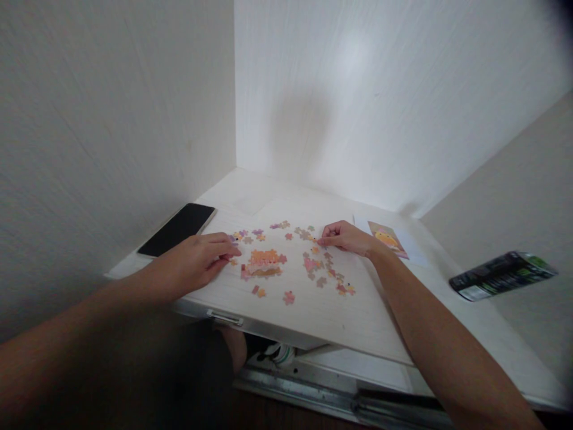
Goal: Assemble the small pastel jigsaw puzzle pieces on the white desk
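Head view, from the left: a dark tablet or phone (178, 229) lies flat on the white counter (313, 319), its screen dark, against the left wall. Just right of it the left hand (206, 258) rests low with bent fingers beside a few jigsaw pieces; whether its grip has one or is only near them, I cannot tell. Next comes a partly joined patch (265, 259) in orange and pink, lying flat toward the near side of the counter, with loose pieces (289, 297) scattered behind it, in front of it and to its right. The pieces look thin, light and fairly stiff, probably card; their knobs could bend or peel if forced. Each seems best pinched by its edges between thumb and forefinger, while the patch would likely come apart if lifted by one corner, so sliding it flat is safer. Farther right, the right hand (344, 236) has thumb and forefinger drawn together at the far right of the scatter; I cannot tell if its grip pinches a piece or just touches one. Beyond it lies a white sheet (414, 254) with a picture (387, 237) of a yellow figure. At far right, a black can (501, 276) bears green and white markings, but no brand or wording is legible.
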A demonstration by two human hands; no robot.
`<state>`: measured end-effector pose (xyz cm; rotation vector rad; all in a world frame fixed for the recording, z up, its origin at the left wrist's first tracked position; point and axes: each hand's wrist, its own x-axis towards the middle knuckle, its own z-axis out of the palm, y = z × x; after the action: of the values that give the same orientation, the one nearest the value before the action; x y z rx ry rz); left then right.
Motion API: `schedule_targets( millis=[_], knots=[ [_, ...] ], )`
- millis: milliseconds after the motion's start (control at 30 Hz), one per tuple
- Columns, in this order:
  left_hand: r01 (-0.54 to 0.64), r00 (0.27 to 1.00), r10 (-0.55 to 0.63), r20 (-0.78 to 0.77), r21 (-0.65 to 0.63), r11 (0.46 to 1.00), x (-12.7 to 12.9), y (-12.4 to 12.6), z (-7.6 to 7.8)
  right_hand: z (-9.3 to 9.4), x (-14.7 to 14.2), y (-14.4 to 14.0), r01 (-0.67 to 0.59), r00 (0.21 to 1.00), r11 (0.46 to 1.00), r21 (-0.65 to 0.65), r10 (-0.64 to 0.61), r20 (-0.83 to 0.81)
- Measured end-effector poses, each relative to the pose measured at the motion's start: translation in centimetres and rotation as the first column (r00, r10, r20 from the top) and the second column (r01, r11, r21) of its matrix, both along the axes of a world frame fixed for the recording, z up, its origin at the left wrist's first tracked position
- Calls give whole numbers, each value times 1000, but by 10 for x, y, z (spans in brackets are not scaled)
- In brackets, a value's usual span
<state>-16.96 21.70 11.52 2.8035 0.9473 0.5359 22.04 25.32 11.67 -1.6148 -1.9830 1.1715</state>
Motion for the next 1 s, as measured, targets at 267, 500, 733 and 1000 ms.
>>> schedule_targets(
  millis=[267, 500, 733, 1000],
  knots=[
    [-70, 995, 70, -69, -1, 998, -4, 0, -3, -4, 1, 2, 4, 1000, 1000, 23, -4, -13],
    [-121, 991, 119, -60, -28, 992, -9, 0, 7, -9, 3, 5, 26, 1000, 999, 29, -27, 11],
    [-9, 1000, 8, -18, -41, 999, -1, -15, 14, -8, 3, 4, 22, 999, 999, 42, -23, 22],
    [89, 991, -101, -83, -140, 986, 22, -41, 10, -9, 2, 4, 16, 999, 999, 52, -18, 42]
  ],
)
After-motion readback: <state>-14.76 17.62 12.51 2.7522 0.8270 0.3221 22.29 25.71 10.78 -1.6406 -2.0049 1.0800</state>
